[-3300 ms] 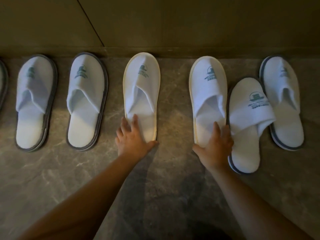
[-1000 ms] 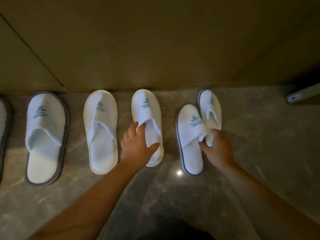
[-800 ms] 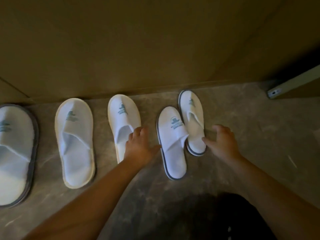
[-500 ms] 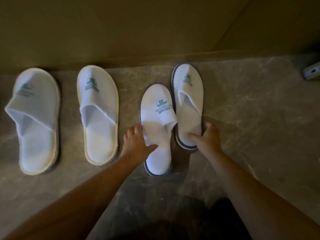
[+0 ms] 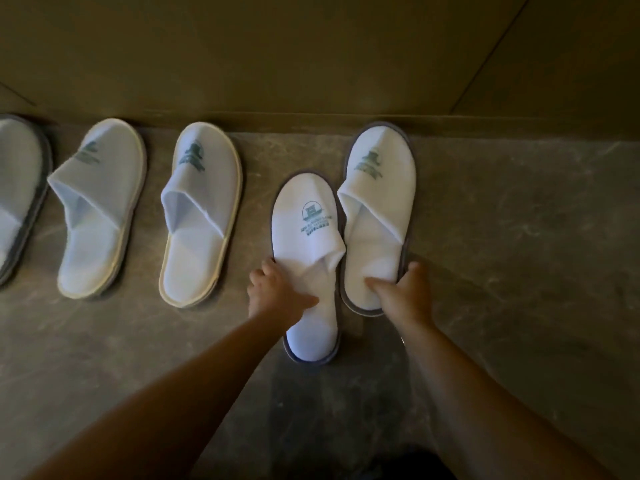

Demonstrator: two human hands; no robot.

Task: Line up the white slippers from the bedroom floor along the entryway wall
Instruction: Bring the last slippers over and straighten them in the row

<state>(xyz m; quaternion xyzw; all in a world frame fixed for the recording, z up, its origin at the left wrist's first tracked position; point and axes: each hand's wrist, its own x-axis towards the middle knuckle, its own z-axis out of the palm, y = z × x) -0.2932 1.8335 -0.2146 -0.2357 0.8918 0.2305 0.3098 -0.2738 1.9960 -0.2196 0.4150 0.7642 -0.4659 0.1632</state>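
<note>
We work against the plain olive-brown entryway wall [image 5: 311, 57], which runs along the 12 o'clock side of the grey marbled stone floor [image 5: 519, 237]. Along its base stand the white terry slippers already placed: a grey-edged one cut off at 9 o'clock [image 5: 17, 199], then two cream-edged ones [image 5: 97, 216] [image 5: 201, 220], toes near the wall and spaced apart.

The pair in hand sits at centre. The right-hand white grey-soled slipper [image 5: 379, 216] has its toe close to the wall. The left-hand white grey-soled slipper [image 5: 308, 271] lies back toward 6 o'clock, its toe well short of the wall and its side touching its partner.

Our left hand [image 5: 277, 292] grips the lagging slipper at its 9 o'clock edge, fingers curled over the rim and thumb laid across the insole. Our right hand [image 5: 405, 292] pinches the heel of the other, thumb on the insole, fingers wrapped round the 3 o'clock edge.

Procedure, as we judge it:
1. Hold the right-hand slipper steady as the reference.
2. Slide the lagging slipper toward 12 o'clock until the toes are level.
3. Ease it toward 9 o'clock, matching the gap of the cream-edged pair.
4. Keep the soles flat; the soft upper creases if squeezed.
</note>
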